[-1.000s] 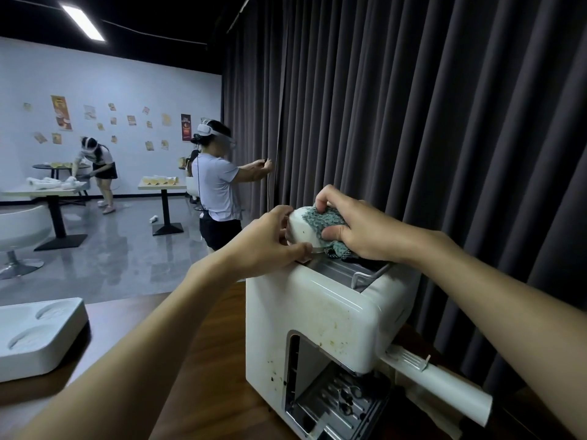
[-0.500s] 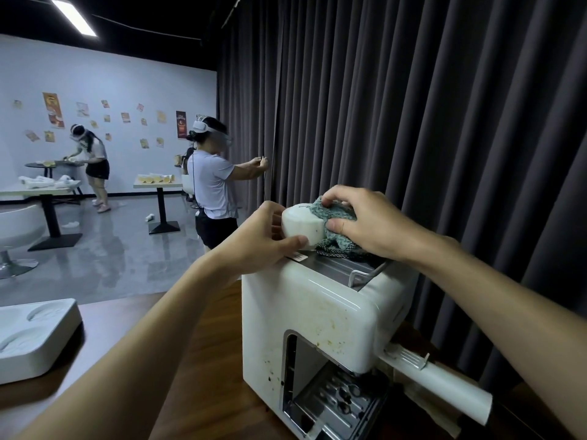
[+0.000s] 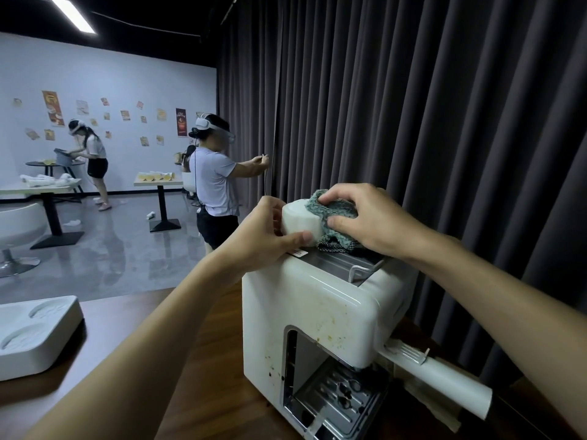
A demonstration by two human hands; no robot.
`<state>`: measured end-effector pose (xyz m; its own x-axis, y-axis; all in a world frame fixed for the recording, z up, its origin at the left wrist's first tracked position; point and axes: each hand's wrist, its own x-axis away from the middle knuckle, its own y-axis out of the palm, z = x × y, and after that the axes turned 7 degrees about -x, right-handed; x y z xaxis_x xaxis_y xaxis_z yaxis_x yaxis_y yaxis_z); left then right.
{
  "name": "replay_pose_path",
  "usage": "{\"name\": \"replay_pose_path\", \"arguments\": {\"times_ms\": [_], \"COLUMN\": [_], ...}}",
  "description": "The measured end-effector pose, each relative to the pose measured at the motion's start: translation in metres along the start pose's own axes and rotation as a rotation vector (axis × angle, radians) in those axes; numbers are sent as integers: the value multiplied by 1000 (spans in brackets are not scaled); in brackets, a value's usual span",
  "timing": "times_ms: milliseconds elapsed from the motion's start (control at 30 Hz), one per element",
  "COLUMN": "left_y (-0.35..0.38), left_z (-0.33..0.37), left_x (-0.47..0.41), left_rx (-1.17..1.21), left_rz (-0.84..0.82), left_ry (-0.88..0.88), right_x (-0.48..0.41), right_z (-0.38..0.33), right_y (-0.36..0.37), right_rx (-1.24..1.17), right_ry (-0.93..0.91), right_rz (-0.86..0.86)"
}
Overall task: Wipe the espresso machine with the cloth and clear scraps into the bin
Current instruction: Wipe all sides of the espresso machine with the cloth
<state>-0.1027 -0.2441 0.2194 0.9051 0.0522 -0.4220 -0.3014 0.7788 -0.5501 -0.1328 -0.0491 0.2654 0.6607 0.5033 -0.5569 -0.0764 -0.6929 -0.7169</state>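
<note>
A white espresso machine (image 3: 317, 309) with brown stains on its front stands on the dark wooden table (image 3: 203, 360). Above its metal top my left hand (image 3: 263, 236) grips a small white cup (image 3: 298, 222), tilted on its side. My right hand (image 3: 368, 217) presses a teal cloth (image 3: 333, 214) against the cup's open end, fingers closed on the cloth. The cloth's lower edge hangs down to the machine's top. A white handle (image 3: 444, 379) sticks out at the machine's lower right, and the drip grate (image 3: 336, 398) shows at the bottom.
A white moulded tray (image 3: 35, 335) lies on the table at the left. A dark curtain (image 3: 444, 122) hangs close behind the machine. Two persons with headsets stand further back among small tables (image 3: 158, 184) and a white chair (image 3: 19, 223).
Both hands with the cup and cloth have risen slightly above the machine's top. My right hand has shifted the cloth around the cup's rim.
</note>
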Motion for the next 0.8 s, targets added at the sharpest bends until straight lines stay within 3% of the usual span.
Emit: {"name": "replay_pose_path", "arguments": {"times_ms": [233, 467, 667, 800], "left_y": [-4, 4, -2, 3], "left_z": [0, 2, -3, -1], "left_x": [3, 2, 3, 4], "left_rx": [182, 102, 174, 112], "left_rz": [-38, 2, -9, 30], "left_ry": [-52, -12, -66, -30], "right_x": [-5, 3, -5, -1], "right_z": [6, -7, 3, -11], "right_y": [2, 4, 6, 9], "right_rx": [-51, -24, -16, 23], "right_ry": [81, 6, 148, 53], "right_rz": [42, 11, 95, 79]}}
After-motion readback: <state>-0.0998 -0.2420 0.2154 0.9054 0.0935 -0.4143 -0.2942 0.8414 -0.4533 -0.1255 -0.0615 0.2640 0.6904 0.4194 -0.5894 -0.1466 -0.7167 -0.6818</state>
